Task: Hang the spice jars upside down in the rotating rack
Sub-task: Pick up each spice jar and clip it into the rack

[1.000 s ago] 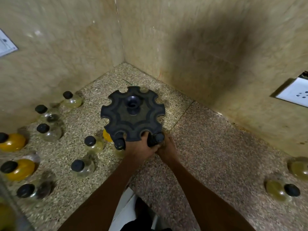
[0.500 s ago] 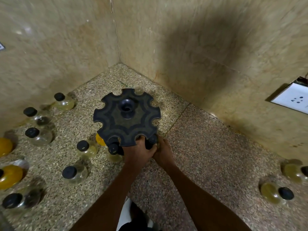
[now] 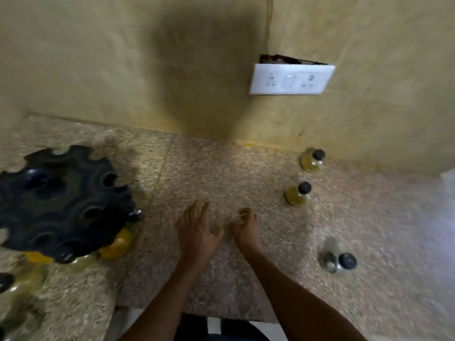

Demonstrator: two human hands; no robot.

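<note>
The black rotating rack [image 3: 61,200] stands at the left on the speckled counter [image 3: 221,173]. Yellow-filled jars [image 3: 118,243] hang under its near rim, caps up in the slots. My left hand [image 3: 197,232] hovers over the counter right of the rack, fingers spread, holding nothing. My right hand [image 3: 246,227] is close beside it, fingers loosely curled and empty. To the right stand two greenish jars with black caps, one near the wall [image 3: 311,161] and one in front of it [image 3: 298,194]. A clear jar [image 3: 337,262] sits nearer the front. The picture is blurred by motion.
A white socket plate [image 3: 291,78] is on the tiled wall behind the counter. More jars [image 3: 14,286] stand at the lower left, partly cut off. The counter's front edge [image 3: 197,313] runs just below my forearms.
Both hands have let go of the jar at the rack's near rim and moved right. The view has swung right, so the rack now sits at the left.
</note>
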